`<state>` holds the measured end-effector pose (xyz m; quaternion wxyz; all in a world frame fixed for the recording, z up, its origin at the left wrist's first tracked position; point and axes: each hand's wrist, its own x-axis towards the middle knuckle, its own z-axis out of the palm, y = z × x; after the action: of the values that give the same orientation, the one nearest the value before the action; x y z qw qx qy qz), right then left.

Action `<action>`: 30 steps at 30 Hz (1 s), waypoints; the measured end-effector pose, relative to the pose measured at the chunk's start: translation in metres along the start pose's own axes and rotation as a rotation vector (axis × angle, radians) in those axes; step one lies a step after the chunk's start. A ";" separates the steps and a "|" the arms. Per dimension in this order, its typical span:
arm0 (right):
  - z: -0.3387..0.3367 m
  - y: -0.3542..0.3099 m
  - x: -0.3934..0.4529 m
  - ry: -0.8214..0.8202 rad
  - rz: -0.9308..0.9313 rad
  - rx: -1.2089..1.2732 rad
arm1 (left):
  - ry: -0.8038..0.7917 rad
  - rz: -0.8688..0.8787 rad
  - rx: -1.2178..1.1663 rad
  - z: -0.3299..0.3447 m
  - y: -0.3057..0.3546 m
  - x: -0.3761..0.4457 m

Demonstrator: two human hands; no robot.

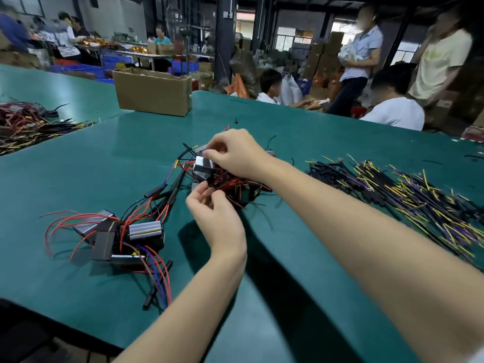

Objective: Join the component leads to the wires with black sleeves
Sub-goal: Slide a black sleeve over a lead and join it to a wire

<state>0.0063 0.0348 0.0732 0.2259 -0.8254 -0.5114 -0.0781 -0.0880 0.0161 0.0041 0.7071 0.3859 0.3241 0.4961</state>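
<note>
Two bare hands work in a tangle of small grey blocks and red leads at the middle of a green table.

The pile of blocks (225, 179) is a knot of boxy, dull-metal-looking parts with thin red leads and a few black sleeved ends sticking out. The right hand (235, 153) reaches over it, fingertips pinching something small at the top of one block; what exactly is too fine to tell. The left hand (214, 213), fingers curled, pinches red leads at the pile's near edge. A second bunch of blocks (123, 237) with looping red wires and black tube sleeves lies to the left. To the right a loose spread of wires (408, 195), black-sleeved with yellow and purple strands, fans across the smooth matte table (262, 297). A plain cardboard box (153, 94) stands behind.
</note>
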 end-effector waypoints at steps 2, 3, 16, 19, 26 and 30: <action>0.013 -0.013 0.011 -0.066 0.014 -0.113 | 0.007 0.013 -0.020 -0.011 0.000 0.010; 0.019 -0.017 0.013 -0.087 -0.004 -0.215 | 0.008 0.014 -0.030 -0.016 0.001 0.014; -0.042 0.027 -0.009 0.555 0.272 0.446 | 0.010 0.045 -0.012 -0.021 0.012 0.025; -0.058 0.037 -0.023 0.591 0.241 0.540 | -0.020 0.018 0.033 -0.021 0.012 0.027; -0.072 0.047 -0.061 0.742 0.175 0.789 | -0.136 0.166 0.283 -0.013 0.007 0.014; -0.074 0.049 -0.085 0.854 0.226 1.006 | -0.306 0.339 0.323 0.002 0.004 -0.001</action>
<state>0.0178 -0.0863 0.0940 0.7726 -0.5645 -0.2618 -0.1259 -0.0881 0.0152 0.0086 0.5840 0.6127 0.2192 0.4853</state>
